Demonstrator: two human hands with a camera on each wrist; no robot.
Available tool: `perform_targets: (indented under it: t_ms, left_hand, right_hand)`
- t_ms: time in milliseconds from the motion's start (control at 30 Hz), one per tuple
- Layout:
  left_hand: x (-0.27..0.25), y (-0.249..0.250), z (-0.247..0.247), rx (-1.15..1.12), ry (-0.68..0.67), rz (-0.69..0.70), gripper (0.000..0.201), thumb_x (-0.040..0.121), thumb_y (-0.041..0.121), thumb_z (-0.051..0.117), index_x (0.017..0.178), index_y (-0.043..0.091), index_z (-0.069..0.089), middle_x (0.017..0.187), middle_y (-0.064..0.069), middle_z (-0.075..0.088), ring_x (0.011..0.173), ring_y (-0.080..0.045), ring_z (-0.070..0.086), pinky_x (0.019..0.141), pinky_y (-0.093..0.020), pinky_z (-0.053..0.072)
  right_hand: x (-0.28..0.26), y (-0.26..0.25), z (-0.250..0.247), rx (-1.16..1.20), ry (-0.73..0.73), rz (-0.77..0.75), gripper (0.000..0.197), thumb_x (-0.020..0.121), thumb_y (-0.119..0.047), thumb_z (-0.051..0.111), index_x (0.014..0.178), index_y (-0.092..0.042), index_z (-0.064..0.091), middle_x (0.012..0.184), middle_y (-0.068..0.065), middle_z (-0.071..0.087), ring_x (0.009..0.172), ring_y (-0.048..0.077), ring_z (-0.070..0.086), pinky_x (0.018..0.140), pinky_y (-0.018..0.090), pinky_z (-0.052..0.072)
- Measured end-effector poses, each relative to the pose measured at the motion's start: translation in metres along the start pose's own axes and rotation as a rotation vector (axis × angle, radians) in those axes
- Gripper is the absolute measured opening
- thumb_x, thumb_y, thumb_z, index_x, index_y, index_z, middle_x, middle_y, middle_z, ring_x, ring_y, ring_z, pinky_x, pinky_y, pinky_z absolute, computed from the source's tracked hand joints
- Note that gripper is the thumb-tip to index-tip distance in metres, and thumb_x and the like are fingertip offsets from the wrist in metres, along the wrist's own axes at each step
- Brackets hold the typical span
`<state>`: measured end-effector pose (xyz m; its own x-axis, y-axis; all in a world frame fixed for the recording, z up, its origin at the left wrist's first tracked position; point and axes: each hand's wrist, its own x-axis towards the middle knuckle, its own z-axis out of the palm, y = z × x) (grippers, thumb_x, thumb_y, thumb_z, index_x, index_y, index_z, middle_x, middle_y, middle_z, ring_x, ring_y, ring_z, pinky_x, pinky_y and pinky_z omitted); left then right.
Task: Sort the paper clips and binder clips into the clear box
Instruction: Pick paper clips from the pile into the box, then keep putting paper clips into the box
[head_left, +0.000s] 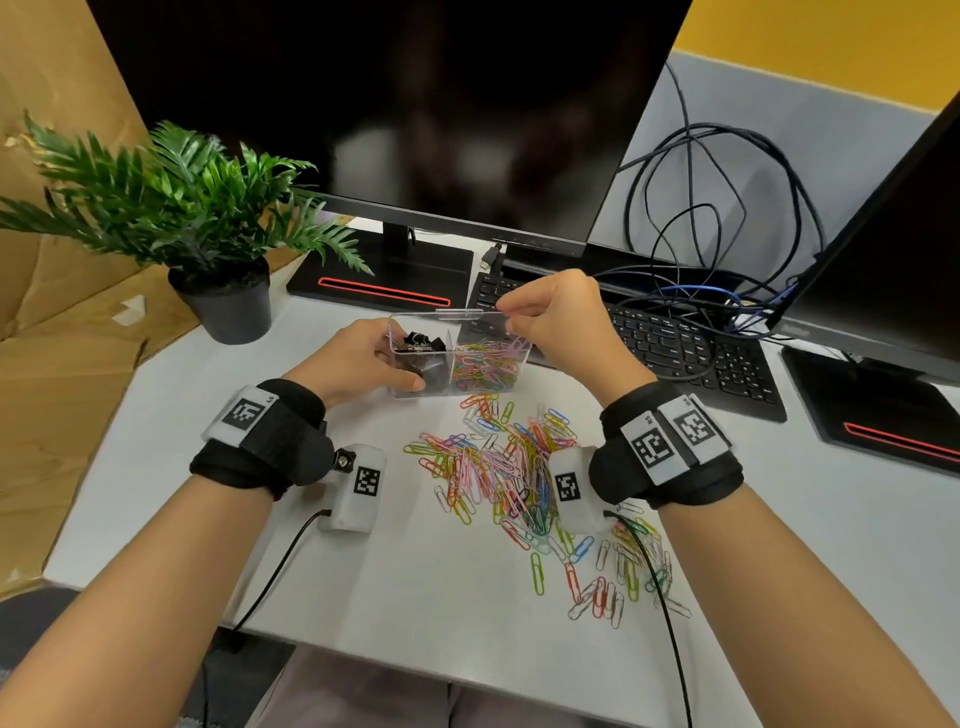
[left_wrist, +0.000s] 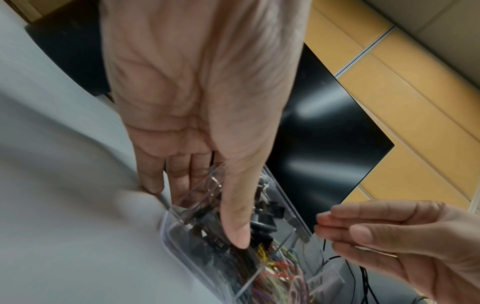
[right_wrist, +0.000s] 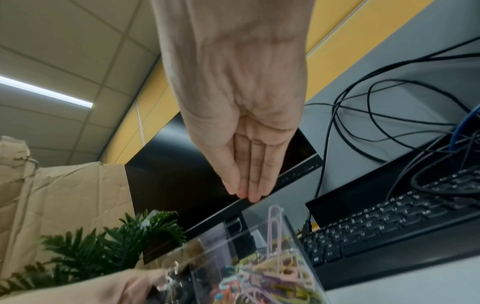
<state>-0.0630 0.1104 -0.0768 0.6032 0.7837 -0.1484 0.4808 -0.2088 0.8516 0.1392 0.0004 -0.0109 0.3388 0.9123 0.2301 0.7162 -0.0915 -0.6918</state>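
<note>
A clear two-part box (head_left: 426, 315) stands on the white table. Black binder clips (head_left: 423, 341) fill its left part and coloured paper clips (head_left: 485, 364) its right part. My left hand (head_left: 395, 364) grips the box's left end, with the thumb (left_wrist: 239, 226) on the front wall and the fingers behind. My right hand (head_left: 506, 312) hovers over the right part with fingers (right_wrist: 246, 193) straight and together, and I see nothing in them. Just below them, a pink paper clip (right_wrist: 275, 218) stands upright among the others. A loose pile of paper clips (head_left: 498, 467) lies in front of the box.
A potted plant (head_left: 223, 291) stands left of the box. Behind it are a monitor (head_left: 415, 104) on its stand (head_left: 384, 280), a black keyboard (head_left: 675, 353) and tangled cables (head_left: 717, 208). A second monitor (head_left: 909, 260) is on the right, and cardboard (head_left: 52, 364) on the left.
</note>
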Motion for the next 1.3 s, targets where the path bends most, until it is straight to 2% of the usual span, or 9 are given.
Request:
perform_targets:
  t_ms: [200, 467, 667, 800, 933, 1033, 1100, 1167, 1300]
  left_hand:
    - [-0.003, 0.004, 0.001, -0.007, -0.004, 0.016, 0.033, 0.069, 0.012, 0.085, 0.089, 0.018, 0.060, 0.097, -0.010, 0.072, 0.094, -0.031, 0.067, 0.092, -0.045, 0.051]
    - [-0.005, 0.007, 0.000, 0.008, -0.001, 0.024, 0.030, 0.069, 0.011, 0.085, 0.083, 0.021, 0.060, 0.097, -0.013, 0.072, 0.092, -0.033, 0.066, 0.092, -0.046, 0.048]
    - [-0.007, 0.010, 0.002, -0.023, -0.002, 0.026, 0.031, 0.071, 0.005, 0.082, 0.081, 0.018, 0.056, 0.095, -0.012, 0.071, 0.080, -0.022, 0.062, 0.078, -0.032, 0.045]
    - [-0.008, 0.011, 0.003, -0.011, -0.006, 0.026, 0.031, 0.071, 0.004, 0.082, 0.081, 0.018, 0.056, 0.094, -0.011, 0.070, 0.083, -0.023, 0.062, 0.076, -0.031, 0.045]
    - [-0.008, 0.011, 0.002, -0.031, -0.019, 0.024, 0.033, 0.070, 0.001, 0.082, 0.079, 0.018, 0.055, 0.089, -0.009, 0.069, 0.081, -0.025, 0.061, 0.080, -0.033, 0.043]
    - [-0.009, 0.012, 0.002, -0.032, -0.012, 0.014, 0.032, 0.070, 0.002, 0.082, 0.080, 0.018, 0.056, 0.089, -0.008, 0.069, 0.082, -0.024, 0.062, 0.081, -0.033, 0.043]
    - [-0.009, 0.013, 0.003, -0.021, -0.012, 0.013, 0.030, 0.071, 0.003, 0.082, 0.082, 0.017, 0.057, 0.092, -0.008, 0.069, 0.084, -0.024, 0.062, 0.082, -0.035, 0.045]
    - [-0.010, 0.013, 0.002, -0.011, -0.005, 0.008, 0.030, 0.071, 0.005, 0.082, 0.082, 0.018, 0.058, 0.094, -0.010, 0.070, 0.087, -0.026, 0.062, 0.086, -0.038, 0.046]
    - [-0.009, 0.012, 0.001, -0.009, 0.001, 0.005, 0.031, 0.070, 0.006, 0.083, 0.082, 0.020, 0.057, 0.096, -0.012, 0.070, 0.088, -0.028, 0.063, 0.088, -0.040, 0.046]
  right_hand:
    - [-0.037, 0.008, -0.029, 0.013, -0.001, 0.081, 0.027, 0.078, 0.000, 0.073, 0.105, -0.007, 0.072, 0.093, 0.007, 0.071, 0.081, 0.015, 0.066, 0.072, 0.018, 0.051]
    - [-0.105, 0.046, -0.073, -0.252, -0.270, 0.431, 0.027, 0.075, -0.005, 0.078, 0.098, -0.014, 0.067, 0.093, 0.004, 0.064, 0.065, 0.016, 0.058, 0.048, 0.023, 0.045]
    - [-0.140, 0.067, -0.077, -0.522, -0.541, 0.742, 0.038, 0.068, -0.008, 0.082, 0.093, -0.015, 0.053, 0.088, 0.007, 0.059, 0.072, 0.023, 0.065, 0.062, 0.036, 0.060]
    - [-0.140, 0.066, -0.076, -0.525, -0.531, 0.748, 0.035, 0.068, -0.002, 0.080, 0.089, -0.010, 0.053, 0.084, 0.012, 0.062, 0.070, 0.029, 0.069, 0.066, 0.042, 0.061]
    - [-0.128, 0.061, -0.061, -0.541, -0.503, 0.581, 0.021, 0.068, 0.009, 0.069, 0.086, -0.002, 0.064, 0.078, 0.013, 0.067, 0.066, 0.027, 0.069, 0.064, 0.037, 0.060]
    - [-0.119, 0.055, -0.049, -0.415, -0.510, 0.477, 0.015, 0.073, 0.008, 0.069, 0.077, -0.006, 0.064, 0.078, 0.016, 0.069, 0.060, 0.027, 0.069, 0.057, 0.032, 0.059]
    - [-0.117, 0.053, -0.046, -0.290, -0.485, 0.435, 0.014, 0.076, 0.003, 0.071, 0.083, -0.009, 0.066, 0.083, 0.013, 0.068, 0.063, 0.028, 0.070, 0.058, 0.035, 0.060]
    - [-0.118, 0.049, -0.048, -0.239, -0.457, 0.419, 0.022, 0.076, -0.010, 0.078, 0.094, -0.013, 0.065, 0.090, 0.008, 0.063, 0.069, 0.029, 0.068, 0.059, 0.039, 0.061]
    - [-0.135, 0.046, -0.066, -0.508, -0.611, 0.495, 0.074, 0.062, -0.036, 0.088, 0.123, -0.023, 0.049, 0.110, -0.001, 0.045, 0.088, 0.021, 0.058, 0.068, 0.033, 0.054]
